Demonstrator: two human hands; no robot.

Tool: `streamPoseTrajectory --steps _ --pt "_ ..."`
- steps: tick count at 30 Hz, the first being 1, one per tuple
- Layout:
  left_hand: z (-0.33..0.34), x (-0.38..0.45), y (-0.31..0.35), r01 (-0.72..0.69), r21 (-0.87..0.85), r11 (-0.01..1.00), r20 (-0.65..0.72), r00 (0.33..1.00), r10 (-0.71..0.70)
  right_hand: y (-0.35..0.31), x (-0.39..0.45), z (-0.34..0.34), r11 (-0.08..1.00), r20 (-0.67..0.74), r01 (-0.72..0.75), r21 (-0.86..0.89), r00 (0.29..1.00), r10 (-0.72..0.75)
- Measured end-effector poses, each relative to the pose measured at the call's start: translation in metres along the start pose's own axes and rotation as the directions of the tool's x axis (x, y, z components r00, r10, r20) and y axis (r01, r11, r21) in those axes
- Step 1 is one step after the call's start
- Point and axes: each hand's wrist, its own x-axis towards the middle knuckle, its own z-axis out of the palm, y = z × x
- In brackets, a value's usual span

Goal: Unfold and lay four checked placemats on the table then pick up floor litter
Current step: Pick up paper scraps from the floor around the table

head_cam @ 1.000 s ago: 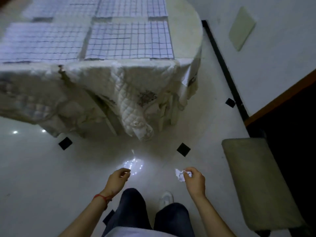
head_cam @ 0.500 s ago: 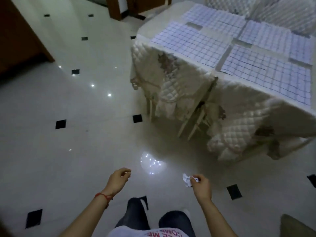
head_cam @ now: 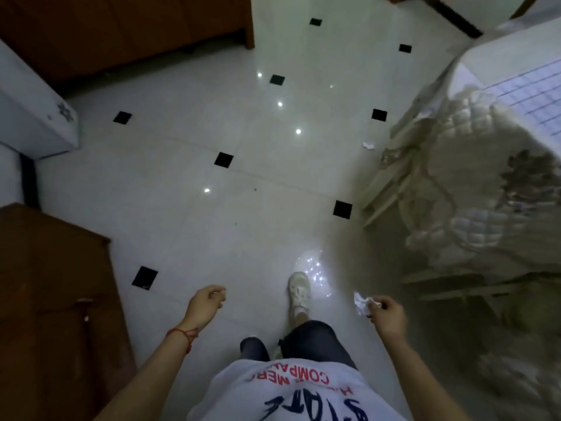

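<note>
the glossy white tiled floor (head_cam: 188,214) with small black square insets mirrors ceiling lights. a crumpled white paper scrap (head_cam: 362,302) looks matt and creased in the right hand (head_cam: 387,317); another crumpled white paper piece (head_cam: 368,145) lies by the worktop's corner. the quilted cream cloth cover (head_cam: 473,189) looks soft and padded. the dark brown wooden cabinet (head_cam: 54,299) looks smooth.

I stand on a shiny white floor (head_cam: 182,208) with small black squares in it. A little scrap of white paper (head_cam: 368,144) lies on it at about one o'clock from my shoe (head_cam: 299,291), just beside the hanging edge of the quilted cloth (head_cam: 461,189). The table (head_cam: 498,59) is at two o'clock. That cloth covers it, and a checked placemat (head_cam: 537,95) lies flat on top.
</note>
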Motion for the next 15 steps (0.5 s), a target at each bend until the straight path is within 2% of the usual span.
streamPoseTrajectory --steps 4,9,15 --pt "-0.003 0.04 0.044 0.016 -0.071 0.997 -0.029 0.999 -0.018 -0.048 0.054 0.012 0.999 0.057 0.036 -0.028 0.998 -0.034" --pt "-0.007 0.093 0.138 0.014 -0.173 0.985 -0.087 0.996 -0.03 -0.141 0.135 0.014 0.996 0.106 0.072 -0.061 0.992 -0.066" --pt "-0.025 0.157 0.224 0.008 -0.185 0.983 -0.083 0.996 -0.024 -0.261 0.214 0.031 0.99 0.127 0.132 -0.052 0.984 -0.124"
